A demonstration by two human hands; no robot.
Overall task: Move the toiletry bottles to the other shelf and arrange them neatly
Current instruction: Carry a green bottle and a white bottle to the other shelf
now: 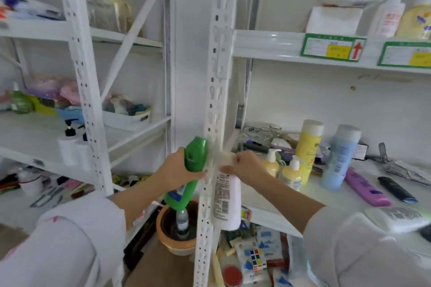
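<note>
My left hand [175, 169] grips a green bottle [190, 177] with its cap end pointing up, just left of the white shelf post [215, 123]. Just right of that post my right hand [247, 165] holds a white bottle [227, 200] by its top, body hanging down. Standing on the right shelf [338, 196] are two small yellow pump bottles [290, 176], a tall yellow bottle [307, 151] and a blue bottle [338, 158]. A purple bottle [366, 187], a black tube [396, 190] and a white bottle [396, 219] lie flat there. White pump bottles [70, 147] stand on the left shelf [28, 133].
The shelf post stands between my two hands. An orange pot [172, 235] holding a clear bottle sits on the floor below. Jars and clutter fill the back of the right shelf. A white basket [130, 119] and a green bottle [19, 100] sit on the left shelf.
</note>
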